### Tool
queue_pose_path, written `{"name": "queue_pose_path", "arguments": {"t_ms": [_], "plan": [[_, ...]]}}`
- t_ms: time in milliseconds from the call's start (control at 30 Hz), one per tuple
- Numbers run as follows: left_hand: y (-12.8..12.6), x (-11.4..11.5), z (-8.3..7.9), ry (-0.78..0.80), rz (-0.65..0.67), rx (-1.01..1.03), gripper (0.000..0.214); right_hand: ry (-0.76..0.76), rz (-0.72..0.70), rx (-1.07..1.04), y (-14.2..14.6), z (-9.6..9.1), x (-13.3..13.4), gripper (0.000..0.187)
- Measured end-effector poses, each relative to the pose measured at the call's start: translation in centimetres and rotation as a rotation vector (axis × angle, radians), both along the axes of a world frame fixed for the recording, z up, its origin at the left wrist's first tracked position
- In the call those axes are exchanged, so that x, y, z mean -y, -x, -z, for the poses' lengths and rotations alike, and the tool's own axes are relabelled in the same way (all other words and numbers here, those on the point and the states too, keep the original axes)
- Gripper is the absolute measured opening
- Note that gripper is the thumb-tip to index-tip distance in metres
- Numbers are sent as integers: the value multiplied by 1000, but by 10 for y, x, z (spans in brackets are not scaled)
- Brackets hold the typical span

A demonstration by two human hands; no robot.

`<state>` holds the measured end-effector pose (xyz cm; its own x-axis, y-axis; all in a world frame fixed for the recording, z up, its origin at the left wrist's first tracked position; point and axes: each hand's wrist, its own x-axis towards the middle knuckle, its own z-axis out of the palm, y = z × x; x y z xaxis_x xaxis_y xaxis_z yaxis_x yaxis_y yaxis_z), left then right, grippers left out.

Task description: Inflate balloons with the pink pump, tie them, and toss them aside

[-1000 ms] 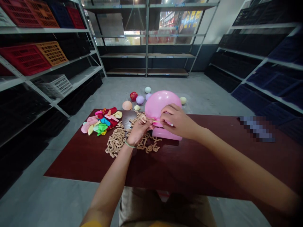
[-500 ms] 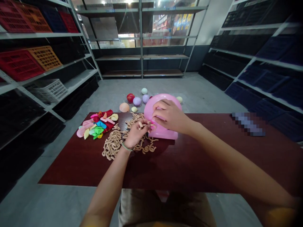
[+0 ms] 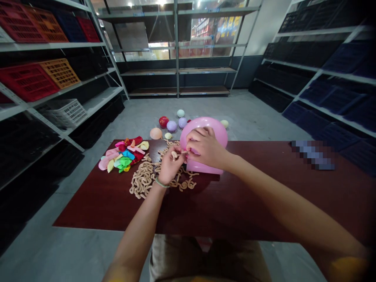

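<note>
My left hand point(image 3: 170, 164) is closed, with a short tan curled piece point(image 3: 174, 155) between its fingers. My right hand point(image 3: 208, 147) is pinched shut, its fingertips meeting those of the left; what lies between them is too small to make out. Just behind and beneath the right hand stands a large glossy pink rounded thing point(image 3: 216, 127) with a flat lower edge; its exact kind does not show. Around my left hand lie loose tan squiggly pieces point(image 3: 142, 178), partly covered by that hand and wrist.
A heap of limp coloured balloons point(image 3: 125, 154) lies on the left of the dark red table point(image 3: 249, 207). Several small inflated balloons point(image 3: 172, 125) rest on the floor beyond. A blurred-out flat object point(image 3: 313, 154) lies at right. Shelves with crates point(image 3: 29, 82) line the sides.
My right hand's fingers have closed in and shifted slightly left and down toward the left fingertips. The whole view has drifted a little to the right.
</note>
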<state>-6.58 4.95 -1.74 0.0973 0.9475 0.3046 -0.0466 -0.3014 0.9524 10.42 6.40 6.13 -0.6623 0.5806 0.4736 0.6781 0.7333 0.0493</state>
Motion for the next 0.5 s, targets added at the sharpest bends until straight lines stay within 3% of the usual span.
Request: {"name": "queue_pose_path", "arguments": {"t_ms": [200,500], "plan": [[-3,1,5,-63,-286,-39,11,-6,-19,-98,11,9,3,15],[-1,3,2,-154,-208,-38,13,84,-34,-219,-2,-8,6,15]]}}
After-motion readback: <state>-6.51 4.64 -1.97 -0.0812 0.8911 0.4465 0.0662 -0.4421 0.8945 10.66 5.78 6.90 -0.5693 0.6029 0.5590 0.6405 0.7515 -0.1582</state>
